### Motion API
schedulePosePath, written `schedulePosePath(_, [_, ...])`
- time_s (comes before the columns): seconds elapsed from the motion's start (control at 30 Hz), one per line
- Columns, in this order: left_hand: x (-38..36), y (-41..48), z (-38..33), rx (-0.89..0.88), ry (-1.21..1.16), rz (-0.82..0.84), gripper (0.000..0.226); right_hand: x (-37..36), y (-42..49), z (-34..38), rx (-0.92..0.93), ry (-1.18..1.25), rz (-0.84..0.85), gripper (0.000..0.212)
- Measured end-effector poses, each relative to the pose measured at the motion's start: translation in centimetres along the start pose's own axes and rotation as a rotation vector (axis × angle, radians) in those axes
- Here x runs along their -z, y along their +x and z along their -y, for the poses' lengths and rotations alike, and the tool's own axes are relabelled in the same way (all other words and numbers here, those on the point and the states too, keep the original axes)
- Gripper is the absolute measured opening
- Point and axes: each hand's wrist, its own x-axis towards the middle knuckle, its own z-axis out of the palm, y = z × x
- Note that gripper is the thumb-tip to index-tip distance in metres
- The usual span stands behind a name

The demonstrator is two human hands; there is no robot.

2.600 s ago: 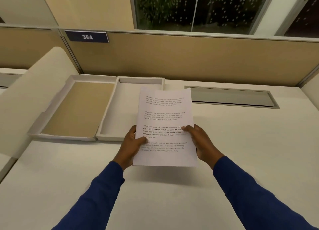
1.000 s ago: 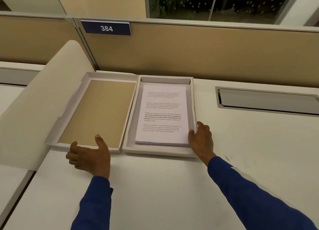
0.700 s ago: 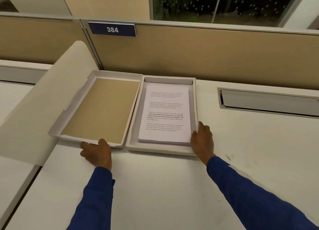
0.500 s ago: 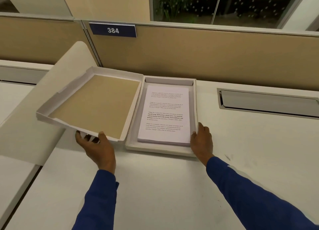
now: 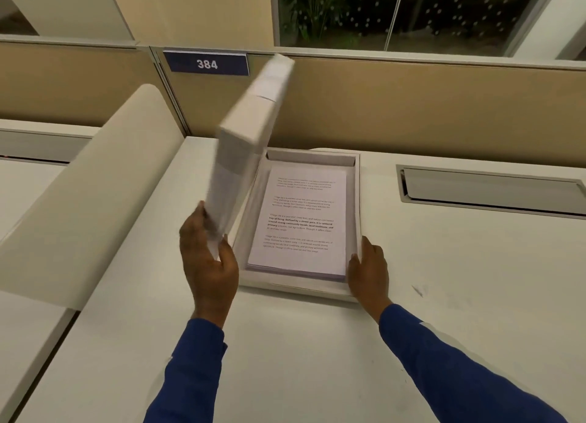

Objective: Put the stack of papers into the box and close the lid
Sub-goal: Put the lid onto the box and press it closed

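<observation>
Stack of papers (image 5: pixel 298 222) lies flat inside box (image 5: pixel 359 232) near table (image 5: pixel 317 359) back edge; left hand (image 5: pixel 209 264) grip clamped on lid (image 5: pixel 244 156) near corner, lid blurred, tilted steeply along box's left side; right hand (image 5: pixel 369 272) rests loosely curled against box's near right corner, holding nothing

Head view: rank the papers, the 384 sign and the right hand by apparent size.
1. Papers, clearly largest.
2 and 3. Sign and right hand look alike; the hand is nearer the camera, so I won't rank them.
</observation>
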Motion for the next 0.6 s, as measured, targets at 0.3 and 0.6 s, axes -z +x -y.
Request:
schedulePosePath(0.3, [-2.4,-3.0,1.8,-0.336,0.177,0.292,0.065,5.8,2.5,3.1,-0.343,0.607,0.047,0.050])
schedulePosePath(0.6, [-3.1,-4.2,3.2,-0.380,0.361,0.432,0.064,6.1,1.8,3.7,-0.341,0.517,0.219,0.056])
